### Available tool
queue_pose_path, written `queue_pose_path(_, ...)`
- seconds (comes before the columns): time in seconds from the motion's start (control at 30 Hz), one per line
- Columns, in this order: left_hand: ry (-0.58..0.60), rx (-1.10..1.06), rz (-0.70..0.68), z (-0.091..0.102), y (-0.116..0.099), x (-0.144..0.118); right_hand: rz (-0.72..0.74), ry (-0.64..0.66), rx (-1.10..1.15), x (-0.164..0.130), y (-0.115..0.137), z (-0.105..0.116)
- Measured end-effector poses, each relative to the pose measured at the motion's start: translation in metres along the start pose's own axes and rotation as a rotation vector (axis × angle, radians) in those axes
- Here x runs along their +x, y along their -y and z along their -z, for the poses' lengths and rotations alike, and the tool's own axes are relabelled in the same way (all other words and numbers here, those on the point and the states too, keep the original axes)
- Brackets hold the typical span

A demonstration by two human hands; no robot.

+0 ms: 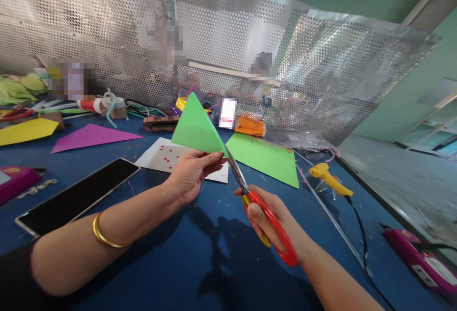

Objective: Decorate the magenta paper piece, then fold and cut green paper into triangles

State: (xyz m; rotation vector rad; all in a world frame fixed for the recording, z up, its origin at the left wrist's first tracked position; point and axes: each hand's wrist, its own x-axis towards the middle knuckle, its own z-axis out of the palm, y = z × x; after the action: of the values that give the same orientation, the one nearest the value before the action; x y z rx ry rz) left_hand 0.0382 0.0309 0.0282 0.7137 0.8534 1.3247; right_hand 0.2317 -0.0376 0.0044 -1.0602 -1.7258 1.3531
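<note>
My left hand (194, 170) pinches the lower edge of a folded green paper (194, 128), holding it up above the blue table (160, 273). My right hand (269, 216) grips scissors (269, 225) with one red and one yellow handle loop. Their metal blades meet the paper's right corner, close to my left fingertips. Behind them lie a white sheet with small pink marks (152, 158) and a flat green sheet (267, 159), both on the table.
At left lie a dark-screened tablet (84, 194), a purple sheet (94, 137) and a yellow sheet (26, 130). A yellow glue gun (332, 180) with a black cord and a magenta power strip (421, 258) are at right. A perforated metal screen (228, 30) stands behind.
</note>
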Motion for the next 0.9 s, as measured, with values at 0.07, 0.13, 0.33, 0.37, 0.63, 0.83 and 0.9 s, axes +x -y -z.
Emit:
queue_pose_path(0.07,-0.001,-0.005,0.002,-0.0005,-0.0003,-0.0008,-0.007,0.001,-0.009,-0.0002,0.0012,-0.0003)
queue_pose_path(0.13,-0.002,-0.014,0.006,-0.0013,-0.001,-0.002,-0.01,0.001,-0.009,-0.0004,0.0027,-0.0007)
queue_pose_path(0.33,-0.004,-0.023,0.009,-0.0025,-0.0019,-0.0025,-0.037,-0.017,0.015,-0.0008,0.0048,-0.0032)
queue_pose_path(0.37,-0.002,-0.022,0.009,-0.0024,-0.0019,-0.0022,-0.045,-0.019,0.011,-0.0008,0.0049,-0.0035)
queue_pose_path(0.63,-0.013,-0.004,0.013,-0.0031,-0.0033,-0.0036,-0.097,-0.024,-0.037,-0.0009,0.0088,-0.0045)
queue_pose_path(0.83,-0.013,-0.009,0.004,-0.0022,-0.0029,-0.003,-0.096,-0.048,-0.056,0.0005,0.0087,-0.0063)
queue_pose_path(0.9,-0.012,-0.012,0.0,-0.0018,-0.0027,-0.0028,-0.098,-0.046,-0.059,0.0006,0.0088,-0.0067)
